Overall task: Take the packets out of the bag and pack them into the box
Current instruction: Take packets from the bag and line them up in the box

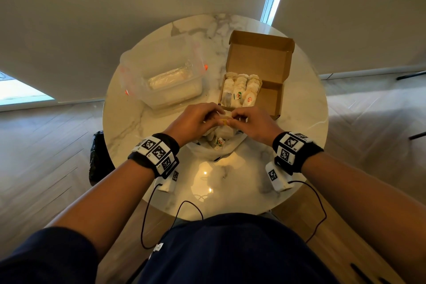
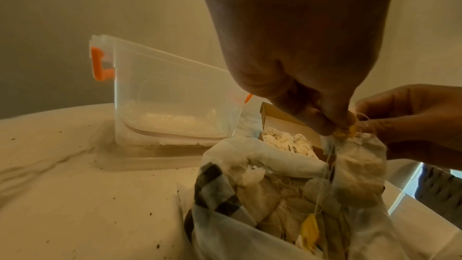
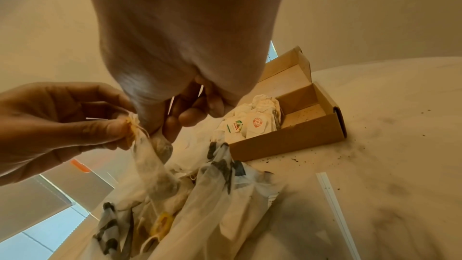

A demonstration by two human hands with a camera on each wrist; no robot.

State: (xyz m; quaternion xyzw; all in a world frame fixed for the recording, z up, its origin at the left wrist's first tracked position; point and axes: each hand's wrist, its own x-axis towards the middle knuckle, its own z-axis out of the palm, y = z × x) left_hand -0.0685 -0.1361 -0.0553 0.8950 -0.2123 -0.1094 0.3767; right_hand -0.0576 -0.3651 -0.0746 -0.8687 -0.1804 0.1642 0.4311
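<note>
Both hands meet above the open white plastic bag with black print [image 2: 217,191] near the front of the round marble table [image 1: 129,122]. Left hand [image 1: 193,120] fingertips [image 2: 322,124] pinched on the bunched top and yellow tag of a pale paper tea packet [image 2: 357,165], which hangs over the bag mouth. Right hand [image 1: 253,122] thumb and forefinger pinch the same top from the other side; its other fingers [image 3: 190,118] curl loose. More packets in bag. Brown cardboard box [image 1: 274,99] just behind, left part filled with packets [image 1: 239,90]. Clear plastic tub with orange clips [image 1: 170,76] to the box's left
</note>
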